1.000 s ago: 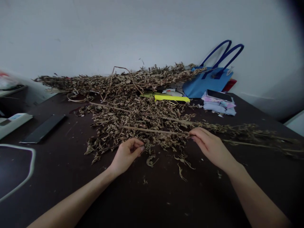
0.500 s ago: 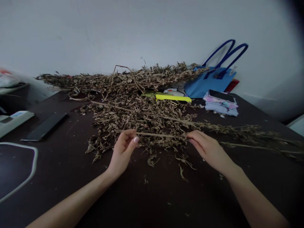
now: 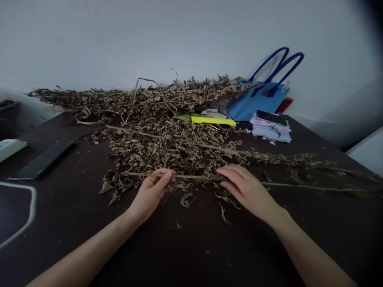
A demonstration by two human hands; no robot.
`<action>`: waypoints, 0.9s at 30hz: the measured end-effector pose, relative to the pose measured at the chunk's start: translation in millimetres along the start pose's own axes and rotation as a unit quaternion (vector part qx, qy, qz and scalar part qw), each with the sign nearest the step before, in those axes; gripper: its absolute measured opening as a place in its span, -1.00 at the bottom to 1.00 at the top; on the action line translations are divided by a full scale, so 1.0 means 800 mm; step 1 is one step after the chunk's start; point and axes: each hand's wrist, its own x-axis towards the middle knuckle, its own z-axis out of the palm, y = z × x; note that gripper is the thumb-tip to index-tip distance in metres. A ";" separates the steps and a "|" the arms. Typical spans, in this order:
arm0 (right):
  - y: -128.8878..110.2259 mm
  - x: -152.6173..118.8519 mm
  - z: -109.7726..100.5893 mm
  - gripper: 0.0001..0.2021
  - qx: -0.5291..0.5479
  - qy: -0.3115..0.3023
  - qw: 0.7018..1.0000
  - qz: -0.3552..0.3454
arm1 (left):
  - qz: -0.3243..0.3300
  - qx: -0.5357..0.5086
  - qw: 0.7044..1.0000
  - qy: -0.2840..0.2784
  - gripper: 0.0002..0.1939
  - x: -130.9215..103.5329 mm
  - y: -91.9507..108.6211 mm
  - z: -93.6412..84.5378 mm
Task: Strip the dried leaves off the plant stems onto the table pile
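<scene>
L hand (image 3: 152,192) is closed in a pinch, thumb on top, on the stem (image 3: 194,176); a short end sticks out past it to the left. R hand (image 3: 247,192) is part open, thumb & fingers spread w/ the stem running btwn them; can't tell if they touch it. Stem lies level from hand to hand, just above the near edge of the leaves (image 3: 167,151), & seems to run on to the right of R hand as a thin, leafy tail, blurry at the far end.

Handling: prob. v. light, dry, fairly stiff along its length but brittle, so a sharp bend could snap it. Surface looks rough rather than slick, so a light pinch should do. Best hold: the bare stretch btwn the hands, or the woody end by L hand; the leafy tail looks fragile & would prob. shed bits if squeezed.

2nd stem (image 3: 191,143) lies across the leaves, just beyond both hands, slanting off to the right w/ its own leafy end. Big bundle (image 3: 167,95) is farther off, past the leaves. Bag (image 3: 254,105) & phone (image 3: 271,118) on folded cloth (image 3: 271,131) are beyond R hand; dark slab (image 3: 43,160) & cord (image 3: 32,205) are well left of L hand.
</scene>
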 end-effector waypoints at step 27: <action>0.078 -0.018 -0.029 -0.74 0.004 -0.111 0.991 0.079 | 0.056 0.021 0.991 0.119 -0.74 0.031 0.035 -0.033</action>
